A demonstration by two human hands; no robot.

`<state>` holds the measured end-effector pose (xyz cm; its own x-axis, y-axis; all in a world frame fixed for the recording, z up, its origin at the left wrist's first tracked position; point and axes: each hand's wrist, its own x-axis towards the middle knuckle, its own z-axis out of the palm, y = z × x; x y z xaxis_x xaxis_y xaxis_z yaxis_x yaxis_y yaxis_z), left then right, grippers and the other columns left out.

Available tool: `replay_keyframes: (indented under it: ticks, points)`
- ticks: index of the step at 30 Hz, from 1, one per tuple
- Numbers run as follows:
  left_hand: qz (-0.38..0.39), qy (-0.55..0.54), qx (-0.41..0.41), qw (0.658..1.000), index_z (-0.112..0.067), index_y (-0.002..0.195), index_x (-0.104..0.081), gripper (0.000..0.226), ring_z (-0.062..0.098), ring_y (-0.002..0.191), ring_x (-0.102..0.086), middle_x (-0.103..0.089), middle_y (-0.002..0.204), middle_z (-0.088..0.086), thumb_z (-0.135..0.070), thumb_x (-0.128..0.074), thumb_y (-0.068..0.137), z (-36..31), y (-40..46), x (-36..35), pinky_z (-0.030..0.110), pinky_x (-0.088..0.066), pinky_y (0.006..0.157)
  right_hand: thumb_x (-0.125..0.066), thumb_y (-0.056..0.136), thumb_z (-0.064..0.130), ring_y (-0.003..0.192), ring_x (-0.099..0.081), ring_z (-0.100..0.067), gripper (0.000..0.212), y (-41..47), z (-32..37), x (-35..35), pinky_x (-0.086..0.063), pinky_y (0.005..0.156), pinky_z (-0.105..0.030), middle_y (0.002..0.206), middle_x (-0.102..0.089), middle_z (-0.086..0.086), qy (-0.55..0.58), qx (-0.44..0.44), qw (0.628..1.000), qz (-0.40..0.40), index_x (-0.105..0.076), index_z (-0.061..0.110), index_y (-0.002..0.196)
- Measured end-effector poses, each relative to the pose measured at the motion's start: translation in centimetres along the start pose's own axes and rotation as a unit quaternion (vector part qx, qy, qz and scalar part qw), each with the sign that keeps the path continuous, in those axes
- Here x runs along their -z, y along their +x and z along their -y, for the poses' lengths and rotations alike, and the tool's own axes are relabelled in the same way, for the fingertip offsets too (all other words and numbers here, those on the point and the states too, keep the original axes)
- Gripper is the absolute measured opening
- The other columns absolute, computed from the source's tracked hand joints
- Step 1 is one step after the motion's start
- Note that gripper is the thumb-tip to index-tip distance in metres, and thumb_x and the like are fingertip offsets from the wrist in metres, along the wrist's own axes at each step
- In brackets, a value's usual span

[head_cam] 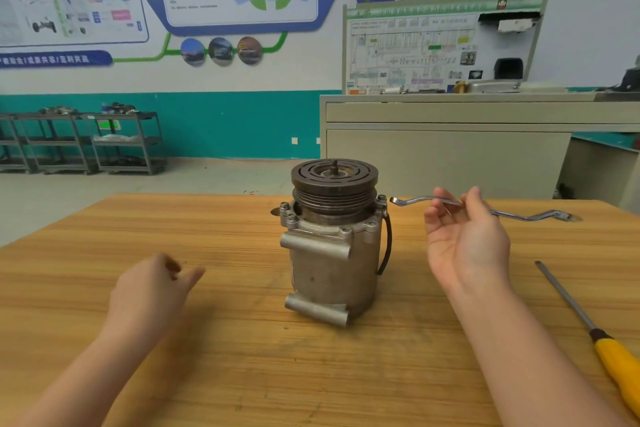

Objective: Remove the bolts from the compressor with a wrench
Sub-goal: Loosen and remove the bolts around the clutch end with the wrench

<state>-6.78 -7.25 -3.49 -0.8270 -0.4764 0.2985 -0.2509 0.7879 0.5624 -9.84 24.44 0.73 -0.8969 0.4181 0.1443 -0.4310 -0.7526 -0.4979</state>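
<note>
**Wrench held beside compressor**

The compressor [334, 243] is stood upright at the tabletop [104, 288] centre. At its 3 o'clock, the wrench [485, 209] is pinched by the right hand [465, 239]. At 9 o'clock, the left hand [152, 291] is loosely curled, holding nothing. Bolts [284, 207] are seen seated round the housing.

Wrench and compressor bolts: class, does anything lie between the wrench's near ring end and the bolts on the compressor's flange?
Nothing visible does. The right hand pinches the wrench mid-shank, its ring end hanging in open air just right of the compressor. The nearest bolt sits exposed on the flange beside the pulley.
</note>
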Motion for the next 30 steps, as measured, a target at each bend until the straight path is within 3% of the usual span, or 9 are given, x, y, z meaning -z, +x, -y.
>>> replay_keyframes:
  ticks: [3,6,9,13,16,18,22,26,30]
  points:
    - [0.043,-0.218,-0.069,0.973,-0.011,0.147,-0.034,0.11,0.019,0.122,-0.049,-0.048,0.142,0.008,-0.075,-0.058,0.061,-6.6,-4.1,-0.2,0.038,-0.044,0.1,-0.043,0.104,0.017,0.053,-0.063,-0.015,0.009,0.2,-0.2,0.1,-0.052,0.051,-0.022,0.068,-0.07,-0.008,-0.004,0.008,1.0,0.008,-0.046,0.014,0.096]
    - [0.132,-0.285,-0.081,0.946,-0.022,0.155,0.009,0.144,0.022,0.147,-0.015,-0.007,0.162,0.001,-0.077,-0.071,0.048,-12.3,-7.4,-2.8,0.04,-0.021,0.116,-0.046,0.102,0.009,0.059,-0.066,-0.016,0.013,-0.1,-0.4,0.1,-0.054,0.055,-0.025,0.074,-0.071,-0.009,-0.029,0.026,0.999,0.013,-0.047,0.017,0.112]
    - [0.075,-0.329,-0.056,0.94,-0.019,0.155,0.002,0.131,0.02,0.142,-0.024,-0.019,0.157,0.007,-0.046,-0.087,0.063,-13.7,-7.5,-5.0,0.026,-0.024,0.109,-0.046,0.099,0.0,0.057,-0.065,-0.017,0.042,-0.4,-0.3,0.2,-0.054,0.054,-0.025,0.078,-0.069,-0.014,-0.034,0.047,0.998,-0.006,-0.036,0.026,0.132]
    - [0.036,-0.317,-0.121,0.94,-0.025,0.141,-0.037,0.096,0.007,0.119,-0.049,-0.053,0.129,-0.011,-0.047,-0.083,0.059,-12.2,-6.4,-5.6,0.029,-0.047,0.097,-0.04,0.096,-0.004,0.048,-0.057,-0.015,0.046,-0.6,0.0,0.0,-0.048,0.046,-0.024,0.078,-0.065,-0.015,-0.047,0.076,0.996,-0.014,-0.032,0.028,0.129]
    - [0.146,-0.325,-0.2,0.913,-0.045,0.125,-0.044,0.077,-0.014,0.104,-0.055,-0.061,0.109,-0.034,-0.049,-0.084,0.059,-10.0,-4.0,-4.1,0.003,-0.045,0.074,-0.039,0.101,0.002,0.049,-0.059,-0.017,0.03,-1.6,-0.4,-0.5,-0.048,0.046,-0.025,0.072,-0.065,-0.01,-0.091,0.149,0.985,0.018,-0.035,0.026,0.118]
    - [0.258,-0.292,-0.227,0.893,-0.047,0.136,-0.034,0.091,-0.018,0.113,-0.05,-0.054,0.118,-0.042,-0.053,-0.081,0.058,-8.4,-1.8,-2.3,-0.001,-0.041,0.082,-0.039,0.104,0.01,0.052,-0.061,-0.018,0.019,-2.4,-0.8,-0.7,-0.05,0.048,-0.026,0.07,-0.066,-0.004,-0.137,0.208,0.967,0.056,-0.037,0.028,0.11]
    - [0.235,-0.235,-0.176,0.927,-0.032,0.155,-0.011,0.116,0.012,0.143,-0.028,-0.024,0.159,-0.005,-0.07,-0.065,0.059,-5.9,1.3,-0.1,0.029,-0.029,0.111,-0.034,0.103,0.028,0.057,-0.065,-0.021,0.006,-3.5,-1.5,-0.8,-0.055,0.053,-0.029,0.077,-0.066,-0.006,-0.213,0.305,0.919,0.132,-0.038,0.032,0.104]
    - [0.252,-0.268,-0.22,0.903,-0.033,0.155,0.009,0.147,0.004,0.144,-0.016,-0.008,0.162,-0.013,-0.098,-0.055,0.039,-8.2,-1.8,-0.6,0.025,-0.021,0.114,-0.04,0.1,0.048,0.061,-0.068,-0.015,0.005,-4.0,-1.9,-0.9,-0.057,0.055,-0.032,0.085,-0.066,0.002,-0.284,0.406,0.848,0.187,-0.042,0.052,0.102]
    - [0.092,-0.266,-0.195,0.939,-0.022,0.154,-0.012,0.13,0.018,0.146,-0.017,-0.023,0.157,0.0,-0.083,-0.062,0.051,-12.4,-4.9,-3.7,0.047,-0.026,0.118,-0.04,0.102,0.045,0.064,-0.069,-0.007,0.011,-4.1,-2.4,-0.7,-0.058,0.056,-0.037,0.089,-0.067,0.019,-0.337,0.459,0.795,0.21,-0.042,0.055,0.106]
